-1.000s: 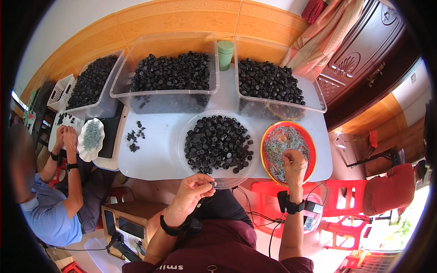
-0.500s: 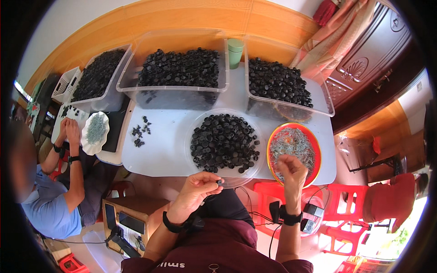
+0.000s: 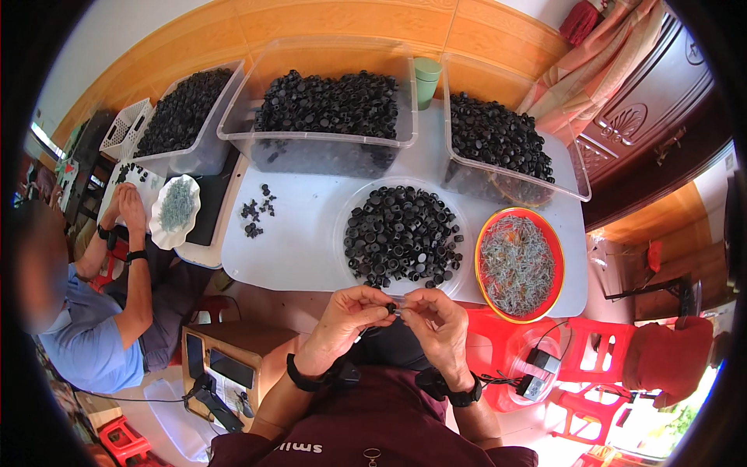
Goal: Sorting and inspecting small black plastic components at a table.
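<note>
Nearest, the person's two hands meet at the near edge of the clear round tray (image 3: 339, 233), their fingertips almost touching. The left hand (image 3: 342, 327) is curled, thumb and forefinger pinching one small black cap (image 3: 391, 309); the right hand (image 3: 440, 331) is bent inward, thumb and forefinger closed on one thin pale piece (image 3: 400, 312), its other fingers loosely folded. The cap lies just on the near side of the tray, left of the pale piece; that piece seems to point sideways at the cap, its long axis running roughly left to right, though it is too small to tell exactly. On the worktop (image 3: 303, 233), the tray carries one heap of black caps (image 3: 401, 233), too many to count and turned every which way. Right of the tray stands one red bowl (image 3: 556, 261) of thin grey metal pins (image 3: 516, 265), also beyond counting, crossing in all directions. Well left of the tray lies one loose cluster of small black parts (image 3: 254, 230); farther left, beside one white scalloped dish (image 3: 159, 233) of similar pins, a co-worker's hands (image 3: 128, 206) are held close together, what they grip unclear. Behind the tray stand three clear bins (image 3: 319, 142) of black parts, and one green canister (image 3: 426, 82) between the middle and right ones.
</note>
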{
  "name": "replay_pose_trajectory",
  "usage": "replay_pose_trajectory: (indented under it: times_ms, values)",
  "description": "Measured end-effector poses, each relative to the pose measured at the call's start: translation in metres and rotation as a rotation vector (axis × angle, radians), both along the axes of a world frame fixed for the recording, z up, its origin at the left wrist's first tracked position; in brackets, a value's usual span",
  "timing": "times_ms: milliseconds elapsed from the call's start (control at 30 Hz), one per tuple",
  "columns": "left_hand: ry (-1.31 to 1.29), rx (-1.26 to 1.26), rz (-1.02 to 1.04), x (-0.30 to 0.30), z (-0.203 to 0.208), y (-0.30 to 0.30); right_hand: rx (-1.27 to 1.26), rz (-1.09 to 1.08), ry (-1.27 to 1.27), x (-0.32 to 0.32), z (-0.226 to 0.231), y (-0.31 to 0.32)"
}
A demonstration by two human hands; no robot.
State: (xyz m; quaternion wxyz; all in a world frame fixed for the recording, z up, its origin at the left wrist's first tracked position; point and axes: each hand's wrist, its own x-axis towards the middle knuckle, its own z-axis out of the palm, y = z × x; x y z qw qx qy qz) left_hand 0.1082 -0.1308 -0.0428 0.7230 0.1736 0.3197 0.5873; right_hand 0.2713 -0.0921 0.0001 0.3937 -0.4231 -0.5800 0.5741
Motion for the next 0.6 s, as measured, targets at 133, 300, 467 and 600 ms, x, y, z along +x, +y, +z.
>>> replay_pose_trajectory:
  times_ms: [133,300,467,600]
  values:
    - [0.124,0.053,0.016,0.0017,-0.0036,-0.0011,0.222,-0.021,-0.162,-0.003,-0.0017,-0.0017]
    - [0.22,0.072,0.045,0.0019,0.0005,-0.001,0.43,-0.057,-0.271,-0.0075,0.0056,-0.0054]
    - [0.195,0.063,0.044,0.002,0.0026,-0.0006,0.488,-0.051,-0.254,-0.0079,0.0034,-0.0053]
    - [0.171,0.069,0.038,0.003,0.0016,-0.0017,0.518,-0.053,-0.244,-0.0064,0.0033,-0.0067]
